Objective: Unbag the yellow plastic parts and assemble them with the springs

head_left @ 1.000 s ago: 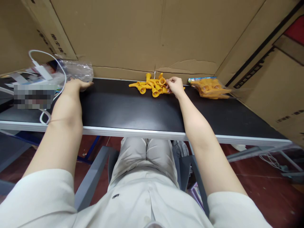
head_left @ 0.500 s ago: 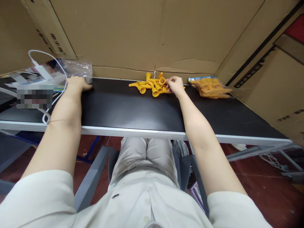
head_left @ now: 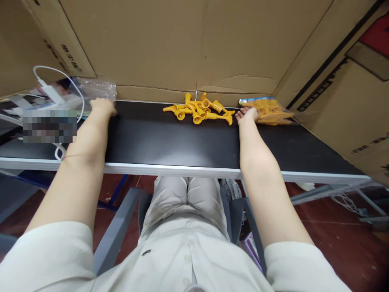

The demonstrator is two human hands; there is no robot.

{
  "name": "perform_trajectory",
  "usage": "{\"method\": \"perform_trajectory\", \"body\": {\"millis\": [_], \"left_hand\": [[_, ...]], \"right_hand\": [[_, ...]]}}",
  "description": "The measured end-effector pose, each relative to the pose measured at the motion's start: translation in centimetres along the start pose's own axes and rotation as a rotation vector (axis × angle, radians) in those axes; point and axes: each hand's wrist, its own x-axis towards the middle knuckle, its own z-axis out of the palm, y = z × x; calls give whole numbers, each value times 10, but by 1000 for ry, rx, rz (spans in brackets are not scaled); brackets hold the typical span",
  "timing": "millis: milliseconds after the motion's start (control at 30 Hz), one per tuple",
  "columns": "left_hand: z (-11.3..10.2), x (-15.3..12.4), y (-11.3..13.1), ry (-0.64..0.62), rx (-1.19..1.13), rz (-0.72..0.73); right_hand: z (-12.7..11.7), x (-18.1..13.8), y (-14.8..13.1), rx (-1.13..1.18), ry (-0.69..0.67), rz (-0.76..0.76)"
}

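Note:
Yellow plastic horn-shaped pieces [head_left: 197, 111] with flared, cup-like ends lie in a loose pile at the back middle of the black table [head_left: 176, 142]. Just right of the pile is my right hand [head_left: 248, 115], its fingers spread and holding nothing. It lies at the left side of a clear bag [head_left: 278, 111] of similar orange-yellow pieces, overlapping it in view; contact I cannot tell. My left hand [head_left: 103, 106] rests at the table's back left, thumb stretched out, beside crinkled clear plastic wrapping [head_left: 99, 87]. Its other fingers are partly hidden.
On the far left are a white cable [head_left: 62, 69] with a white plug, papers and a blurred-out patch. A cardboard wall [head_left: 170, 44] closes off the back, with more cardboard at the right. The table's metal front edge [head_left: 173, 170] runs before my lap.
My right hand has let go of the yellow pile, moved right to the bag's left side and opened its fingers. My left hand has stayed nearly in place.

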Motion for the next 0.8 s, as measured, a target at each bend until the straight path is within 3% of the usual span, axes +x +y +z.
{"method": "perform_trajectory", "body": {"millis": [167,233,367,500,667,800], "left_hand": [[14,21,15,-27,275,-63],[16,29,35,-9,316,61],[15,41,94,50,114,213],[11,41,147,-6,-119,280],[20,25,181,-429,-126,363],[54,32,180,-352,-125,384]], "right_hand": [[-9,14,-1,269,3,17],[-11,18,1,284,2,-4],[-13,19,2,237,27,-11],[-13,21,1,45,70,-66],[-11,32,8,-340,82,-311],[-9,34,10,-597,-29,-552]]}}
